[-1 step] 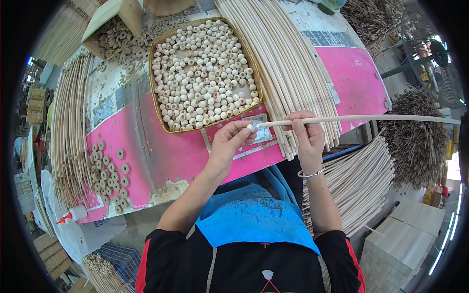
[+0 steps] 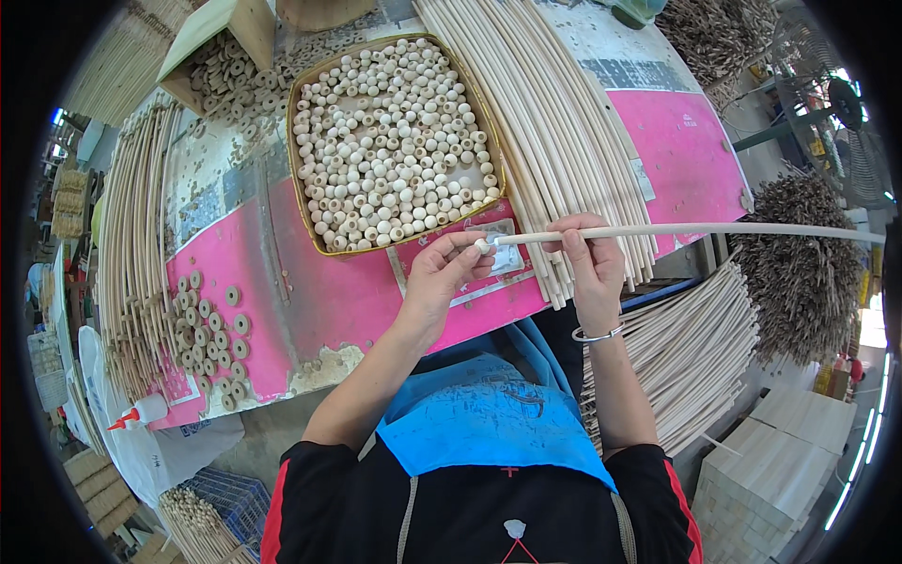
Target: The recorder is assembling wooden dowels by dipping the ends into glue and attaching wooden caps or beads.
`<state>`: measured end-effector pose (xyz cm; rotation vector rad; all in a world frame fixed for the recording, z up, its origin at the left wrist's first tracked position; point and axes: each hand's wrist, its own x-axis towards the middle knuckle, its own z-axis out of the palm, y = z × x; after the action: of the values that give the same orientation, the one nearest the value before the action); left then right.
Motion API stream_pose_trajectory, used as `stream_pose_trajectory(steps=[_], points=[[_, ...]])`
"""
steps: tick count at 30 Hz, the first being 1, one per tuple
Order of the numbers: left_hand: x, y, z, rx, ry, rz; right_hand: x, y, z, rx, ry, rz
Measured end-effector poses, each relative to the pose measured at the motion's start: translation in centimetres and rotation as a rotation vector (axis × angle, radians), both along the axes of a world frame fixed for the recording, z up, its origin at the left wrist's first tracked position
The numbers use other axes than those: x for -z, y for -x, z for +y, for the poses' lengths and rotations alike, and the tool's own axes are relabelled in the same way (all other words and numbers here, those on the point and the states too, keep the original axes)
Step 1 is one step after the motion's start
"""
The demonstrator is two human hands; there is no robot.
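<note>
Between the thumb and fingers of my left hand [image 2: 442, 277] is a small pale wooden bead [image 2: 483, 246]. My right hand [image 2: 592, 263] pinches a long, thin wooden stick [image 2: 723, 228] close to its left end. That end points at the bead and almost meets it; whether they touch I cannot tell. The stick runs level far out to the right. Just beyond my left hand stands a yellow-rimmed tray [image 2: 303, 211] full of similar beads, several showing drilled holes. Past my right hand, a row of wooden sticks [image 2: 554, 141] lies side by side on the table.
Wooden rings [image 2: 214, 321] are scattered on the pink table cover [image 2: 376, 310], left of the tray. Ring-tipped sticks [image 2: 132, 244] lie farther left, near a white glue bottle with a red tip [image 2: 146, 411]. A wooden box [image 2: 211, 38] spills more rings. Stick bundles [image 2: 681, 348] sit below at right.
</note>
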<state>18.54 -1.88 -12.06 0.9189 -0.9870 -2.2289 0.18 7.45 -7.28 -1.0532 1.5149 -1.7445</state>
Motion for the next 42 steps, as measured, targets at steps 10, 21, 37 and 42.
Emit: stream_pose_trajectory(steps=[10,21,37,42], points=[[-0.4,0.1,0.4,0.024,-0.072,0.074,0.9,0.0,0.4,-0.03,-0.019,0.055],[-0.2,0.0,0.9,-0.026,-0.146,0.119,1.2,-0.2,0.7,-0.102,0.087,0.317],[-2.7,4.3,3.0,-0.08,0.195,0.113,2.6,-3.3,2.9,0.195,-0.033,-0.318],[-3.6,3.8,0.2,-0.195,0.275,0.005,-2.7,-0.5,7.8,0.026,-0.139,0.385]])
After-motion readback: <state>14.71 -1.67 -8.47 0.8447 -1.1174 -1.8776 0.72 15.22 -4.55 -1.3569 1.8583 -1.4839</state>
